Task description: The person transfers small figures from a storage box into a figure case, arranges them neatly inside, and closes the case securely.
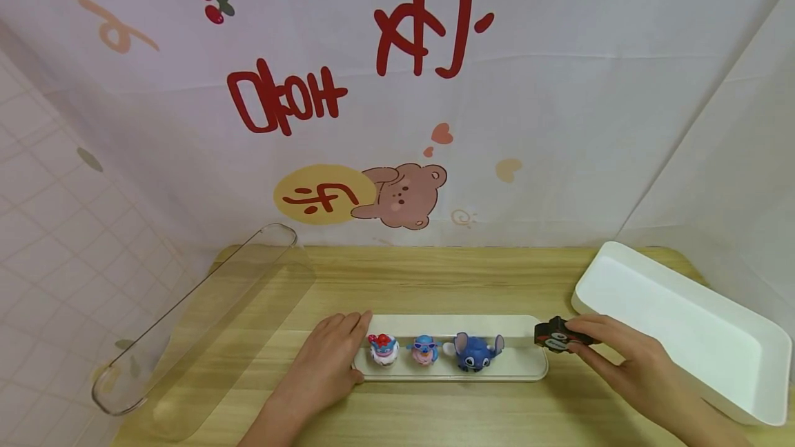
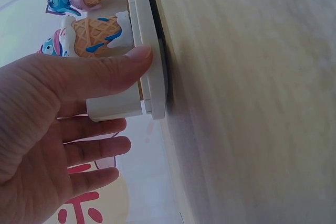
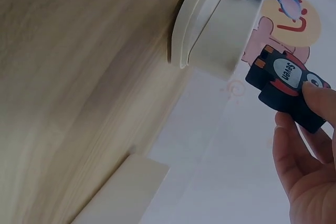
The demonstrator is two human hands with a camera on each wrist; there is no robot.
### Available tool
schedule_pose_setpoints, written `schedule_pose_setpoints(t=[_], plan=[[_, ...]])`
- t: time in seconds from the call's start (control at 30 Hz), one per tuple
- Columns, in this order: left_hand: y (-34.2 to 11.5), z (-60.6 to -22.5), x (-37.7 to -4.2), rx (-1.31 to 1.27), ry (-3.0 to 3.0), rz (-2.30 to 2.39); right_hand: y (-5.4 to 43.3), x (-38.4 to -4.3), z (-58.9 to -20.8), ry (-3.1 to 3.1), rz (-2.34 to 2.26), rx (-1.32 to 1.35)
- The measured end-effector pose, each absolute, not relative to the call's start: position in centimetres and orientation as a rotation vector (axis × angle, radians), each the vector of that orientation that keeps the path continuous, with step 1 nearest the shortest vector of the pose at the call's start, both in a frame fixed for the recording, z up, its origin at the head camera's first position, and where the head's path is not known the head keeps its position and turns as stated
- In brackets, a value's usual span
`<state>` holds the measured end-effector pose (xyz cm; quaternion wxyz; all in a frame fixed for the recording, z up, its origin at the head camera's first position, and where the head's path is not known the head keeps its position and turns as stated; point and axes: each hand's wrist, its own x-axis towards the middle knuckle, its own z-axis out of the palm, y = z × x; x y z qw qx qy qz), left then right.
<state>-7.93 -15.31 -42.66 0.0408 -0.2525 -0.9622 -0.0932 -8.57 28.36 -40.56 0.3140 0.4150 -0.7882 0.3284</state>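
A long white display base [image 1: 447, 374] with a raised step lies in front of me. Three blue figurines stand along it: one with a red top [image 1: 384, 349], one with sunglasses [image 1: 425, 350] and a larger big-eared one [image 1: 477, 354]. In the left wrist view, the two smaller ones sit on waffle cones [image 2: 97, 36]. My left hand [image 1: 329, 357] holds the base's left end, thumb on the front edge, fingers behind. Just past the right end, my right hand [image 1: 627, 357] pinches a black-and-red toy figure [image 3: 283, 77] marked "Seven", raised above the table.
A clear plastic cover [image 1: 205, 323] stands at the left of the wooden table [image 1: 435, 281]. To the right is a white rectangular tray [image 1: 689, 323], partly behind my right arm. A printed white cloth [image 1: 559, 88] hangs along the back.
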Motion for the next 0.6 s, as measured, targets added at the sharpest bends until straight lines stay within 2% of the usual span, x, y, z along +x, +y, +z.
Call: schedule_pose_setpoints(t=[0.6], plan=[[-15.3,-42.7,-8.0,-0.772,-2.957,-0.275,27.5,-8.9,-42.7,-2.158,0.802,1.128]])
